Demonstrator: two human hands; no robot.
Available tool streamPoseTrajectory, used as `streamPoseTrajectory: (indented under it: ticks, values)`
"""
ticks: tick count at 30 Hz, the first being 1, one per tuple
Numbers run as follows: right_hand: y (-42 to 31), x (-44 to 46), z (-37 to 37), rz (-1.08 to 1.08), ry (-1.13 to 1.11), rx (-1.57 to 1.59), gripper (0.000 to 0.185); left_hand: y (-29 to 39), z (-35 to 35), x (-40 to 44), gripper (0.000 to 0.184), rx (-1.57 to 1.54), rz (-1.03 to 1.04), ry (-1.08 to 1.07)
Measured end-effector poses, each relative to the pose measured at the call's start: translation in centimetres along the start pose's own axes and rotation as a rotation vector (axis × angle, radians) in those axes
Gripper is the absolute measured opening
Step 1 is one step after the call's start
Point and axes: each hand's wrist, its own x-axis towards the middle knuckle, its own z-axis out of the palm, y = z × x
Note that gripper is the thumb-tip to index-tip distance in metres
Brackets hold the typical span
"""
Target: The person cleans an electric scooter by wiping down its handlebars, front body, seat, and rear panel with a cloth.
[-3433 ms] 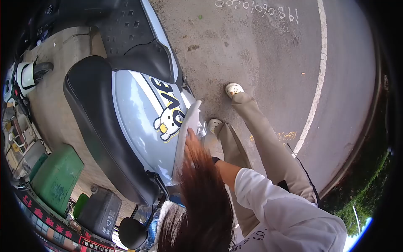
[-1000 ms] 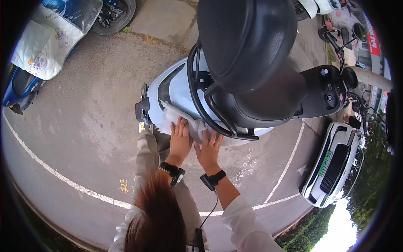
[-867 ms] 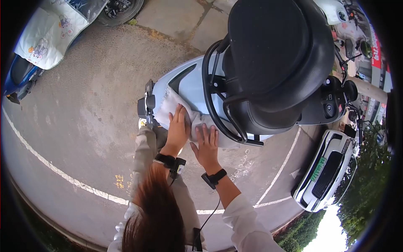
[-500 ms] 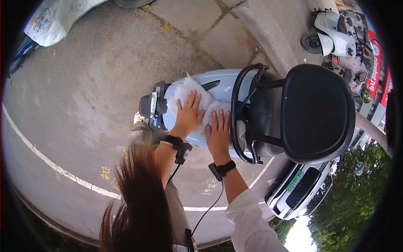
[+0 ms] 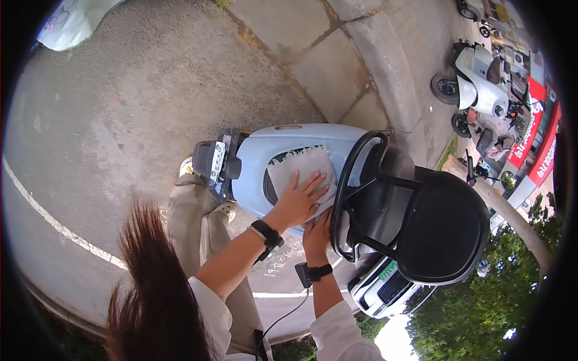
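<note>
My left hand [image 5: 299,203] lies spread on the cloth [image 5: 304,165]; whether my right hand [image 5: 316,242] grips, I can't tell. Uncovered: the scooter tail [image 5: 265,146] along its rear edge; amount finished unclear.

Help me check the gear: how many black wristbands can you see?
2: the left wristband sits just behind the left hand, the right wristband just behind the right hand. Both show plainly; none seems hidden.

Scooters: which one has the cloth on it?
The pale blue scooter: the fringed cloth lies on its rear, under the left hand; the others, like the white scooter, stand farther off.
</note>
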Motion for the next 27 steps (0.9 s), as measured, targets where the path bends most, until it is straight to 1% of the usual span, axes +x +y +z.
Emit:
streamPoseTrajectory:
  ticks: [1,2,3,4,6,7,9,10,11,12,13,14,15,16,17,18,19,21,22,23,24,26,27]
  values:
    - [-1.1,1.3,-1.4,0.009,-0.01,0.097,0.059,-0.8,-0.2,1.1,0.046,-0.005,-0.002,-0.004]
    - [-2.0,2.7,-2.0,0.016,-0.019,0.195,0.056,-1.8,-0.3,2.2,0.047,0.068,-0.021,0.036]
    - [-2.6,3.8,-1.5,0.033,0.03,0.332,0.05,-2.8,-0.3,3.0,0.048,0.141,-0.042,0.074]
    - [-3.5,5.1,-1.4,0.032,0.021,0.332,0.05,-3.9,-0.8,3.5,0.048,0.138,-0.049,0.07]
    - [-5.0,7.5,-1.5,-0.125,0.065,0.09,0.047,-5.9,-1.4,3.7,0.048,0.229,-0.31,0.021]
    - [-5.6,7.7,-1.5,-0.127,0.062,0.089,0.047,-6.4,-1.3,3.0,0.048,0.227,-0.314,0.021]
    - [-7.6,8.8,-1.3,-0.285,0.045,-0.04,0.045,-8.1,-1.4,1.0,0.046,0.087,-0.472,0.015]
    - [-8.3,8.5,-1.0,-0.297,0.054,-0.03,0.045,-8.3,-1.5,-0.6,0.047,0.058,-0.514,0.003]
    - [-8.6,7.3,-0.7,-0.358,-0.023,0.02,0.046,-8.3,-1.5,-2.4,0.047,-0.029,-0.559,0.026]
    - [-8.6,6.0,-0.5,-0.416,-0.105,0.069,0.048,-8.9,-0.4,-4.5,0.048,-0.054,-0.558,0.046]
    - [-8.3,4.8,-0.6,-0.419,-0.099,0.073,0.048,-8.6,0.1,-6.4,0.049,-0.038,-0.531,0.022]
    - [-7.6,3.7,-0.8,-0.414,-0.14,0.066,0.048,-7.6,0.4,-7.7,0.049,-0.103,-0.514,0.03]
    - [-6.9,3.0,-0.9,-0.416,-0.182,0.059,0.049,-6.3,0.8,-8.4,0.048,-0.136,-0.494,0.07]
    - [-5.8,2.6,-1.2,-0.393,-0.16,0.033,0.051,-5.5,1.4,-8.4,0.048,-0.169,-0.475,0.11]
    - [-4.9,3.1,-1.5,-0.388,-0.106,-0.002,0.05,-5.0,1.1,-7.6,0.048,-0.17,-0.482,0.119]
    - [-4.3,3.4,-2.0,-0.378,-0.056,-0.037,0.05,-4.3,0.7,-6.7,0.047,-0.118,-0.408,0.132]
    - [-4.1,4.1,-2.1,-0.382,-0.06,-0.042,0.05,-3.6,0.4,-5.6,0.046,-0.069,-0.333,0.143]
    - [-4.5,6.9,-2.6,-0.3,0.002,-0.054,0.045,-3.9,-0.4,-2.0,0.045,0.185,-0.284,0.067]
    - [-4.6,8.2,-2.5,-0.299,-0.007,-0.063,0.045,-4.6,-0.4,-0.4,0.045,0.141,-0.277,0.112]
    - [-5.2,10.1,-2.1,-0.247,0.043,-0.055,0.042,-5.6,-0.6,1.3,0.044,0.109,-0.268,0.164]
    - [-5.7,11.6,-1.6,-0.194,0.093,-0.041,0.04,-6.5,-0.9,2.6,0.044,0.114,-0.271,0.166]
    - [-7.1,12.6,-1.4,-0.154,0.092,-0.052,0.039,-7.2,-1.0,3.7,0.045,0.082,-0.369,0.087]
    - [-7.5,12.9,-1.3,-0.115,0.104,-0.064,0.037,-7.5,-1.1,3.4,0.043,0.069,-0.358,0.086]
